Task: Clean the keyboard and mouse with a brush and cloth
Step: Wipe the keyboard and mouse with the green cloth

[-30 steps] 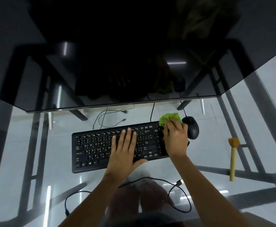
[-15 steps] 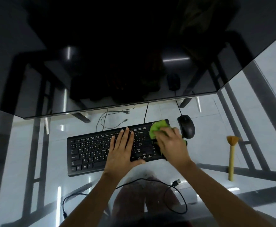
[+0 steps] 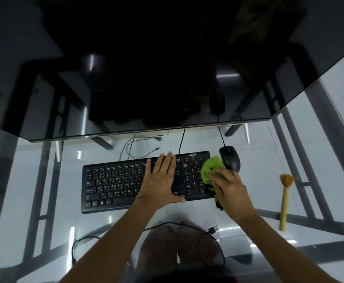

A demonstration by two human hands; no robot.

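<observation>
Black corded keyboard [image 3: 126, 182] lay on the glass-topped table [image 3: 289, 160], w/ the left hand [image 3: 160, 180] flat on its centre-right keys, fingers straight, gripping nothing. Right hand [image 3: 231, 192] clutched a bright green cloth [image 3: 210, 168], pressing it on the keyboard's right end. Black corded mouse [image 3: 230, 158] sat just beside the cloth. Yellow-handled brush w/ orange bristles [image 3: 285, 203] lay well apart, to the right.

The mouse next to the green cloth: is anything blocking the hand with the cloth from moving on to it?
Nothing visible does. The right hand holds the green cloth at the keyboard's right end, and the mouse lies right beside the cloth, uncovered. The brush lies farther right, out of the way.
</observation>
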